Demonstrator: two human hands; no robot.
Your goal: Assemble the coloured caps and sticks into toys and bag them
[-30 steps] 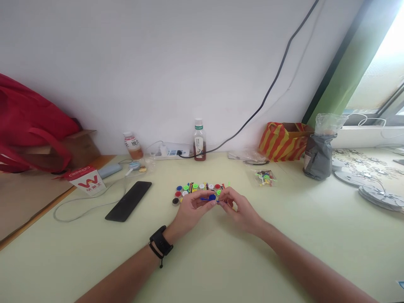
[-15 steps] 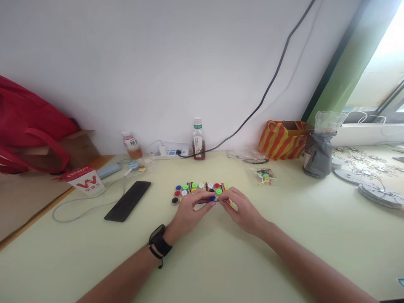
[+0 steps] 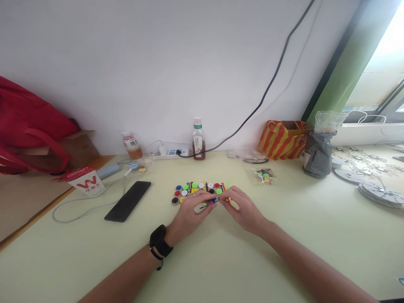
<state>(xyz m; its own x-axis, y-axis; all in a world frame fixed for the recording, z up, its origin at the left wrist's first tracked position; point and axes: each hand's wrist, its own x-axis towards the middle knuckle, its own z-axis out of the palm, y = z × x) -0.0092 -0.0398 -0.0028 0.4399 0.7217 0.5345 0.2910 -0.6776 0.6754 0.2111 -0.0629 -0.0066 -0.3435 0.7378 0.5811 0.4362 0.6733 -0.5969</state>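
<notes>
Before me, my left hand (image 3: 188, 213) pinches a small blue plastic piece (image 3: 213, 200) between thumb and fingers. From under it a thin blue stick (image 3: 203, 206) pokes out to the left. My right hand (image 3: 242, 210) is closed beside it, its fingertips close together at the right end of the blue piece; whatever lies between them is hidden. Just behind both hands sit rows of small round discs (image 3: 177, 193) in blue, red, green, white, black and yellow. Several thin coloured sticks (image 3: 190, 188) lie among the discs, partly covered by my fingers.
A black phone-like slab (image 3: 128, 201) and a red-white box (image 3: 85, 181) lie left. By the wall stand a tea bottle (image 3: 198, 141), a second bottle (image 3: 131, 146) and a power strip (image 3: 173, 151). Rightward are a bag of plastic pieces (image 3: 264, 176), a striped bag (image 3: 282, 141) and a grey bag (image 3: 318, 155).
The blue piece has tilted and dropped slightly in my left fingers, so more of the thin blue stick shows. My right hand has shifted a little.
</notes>
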